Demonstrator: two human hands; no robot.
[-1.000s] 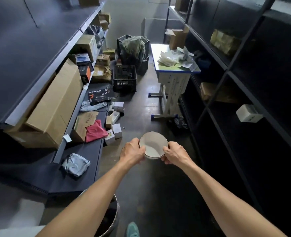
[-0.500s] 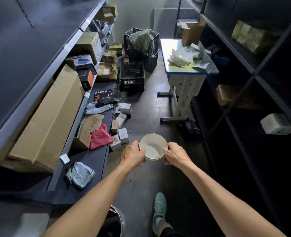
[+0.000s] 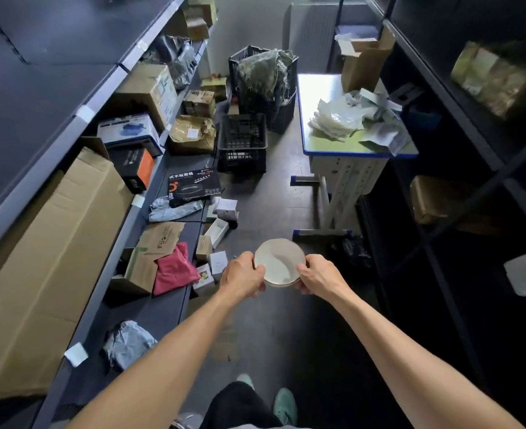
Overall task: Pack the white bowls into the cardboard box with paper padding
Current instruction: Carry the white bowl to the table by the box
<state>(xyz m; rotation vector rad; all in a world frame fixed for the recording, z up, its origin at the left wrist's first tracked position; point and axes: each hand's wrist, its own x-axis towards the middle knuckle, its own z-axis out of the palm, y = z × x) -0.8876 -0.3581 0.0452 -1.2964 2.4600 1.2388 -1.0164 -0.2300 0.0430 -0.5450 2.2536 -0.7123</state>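
Gripping the white bowl (image 3: 278,262) by its rim, I have my left hand (image 3: 242,276) curled round its left edge and my right hand (image 3: 321,276) round its right edge, out in front of me above the dark aisle floor (image 3: 268,199). Ahead on the small desk (image 3: 317,88) lies crumpled paper padding (image 3: 337,119) beside an open cardboard box (image 3: 365,61).

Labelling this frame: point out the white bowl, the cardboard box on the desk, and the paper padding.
white bowl (image 3: 278,261), head view, inner surface.
cardboard box (image 3: 362,69), head view, front wall.
paper padding (image 3: 337,119), head view, top of pile.
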